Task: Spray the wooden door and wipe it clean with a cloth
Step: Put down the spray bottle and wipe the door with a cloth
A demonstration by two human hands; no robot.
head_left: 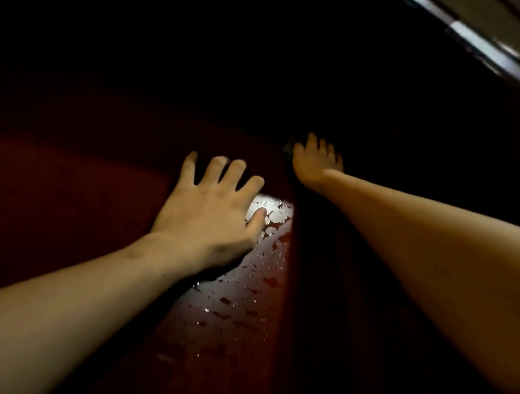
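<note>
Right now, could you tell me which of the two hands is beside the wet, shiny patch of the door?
The left hand: its thumb lies over the bright droplets. The right hand reaches farther up, into the dark.

The wooden door (244,318) is showing a dark reddish-brown finish, smooth and glossy where the light is striking it. Droplets (269,228) and wet patches are beading on that lacquered surface and glinting white, brightest toward the centre of the view. Elsewhere the wood is looking dull and nearly black in shadow. At two o'clock, a pale strip (479,40) is gleaming like smooth polished metal, though blur is hiding its material.
</note>
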